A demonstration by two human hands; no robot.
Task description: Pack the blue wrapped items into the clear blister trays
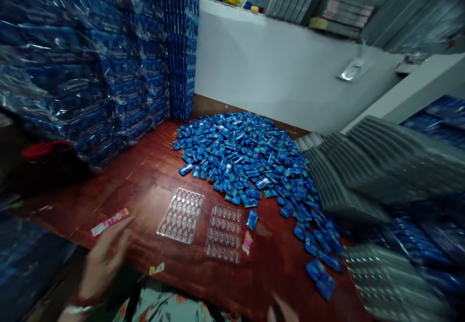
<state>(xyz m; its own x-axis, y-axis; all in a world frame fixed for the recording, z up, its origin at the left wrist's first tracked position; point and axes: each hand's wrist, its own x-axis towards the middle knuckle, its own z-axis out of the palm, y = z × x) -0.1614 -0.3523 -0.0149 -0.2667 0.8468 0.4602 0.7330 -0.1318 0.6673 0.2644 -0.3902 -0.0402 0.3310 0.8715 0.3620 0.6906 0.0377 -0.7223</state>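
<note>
Blister trays (pixel 180 215), two clear ones side by side near the worktop (pixel 145 176) edge, sit unfilled beside the blue-packet heap (pixel 247 157), so we're at setup: left hand (pixel 105 259) open near them, right hand (pixel 281 312) barely visible, can't tell its state, loading packets probably comes next.

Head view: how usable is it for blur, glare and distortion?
Head view: dim overall; left hand and right hand motion-blurred at the bottom edge; clear trays and blue packet pile fairly sharp; glare on wrapped blue stacks; grey tray stacks smeared, edges bowed by the wide lens.
</note>
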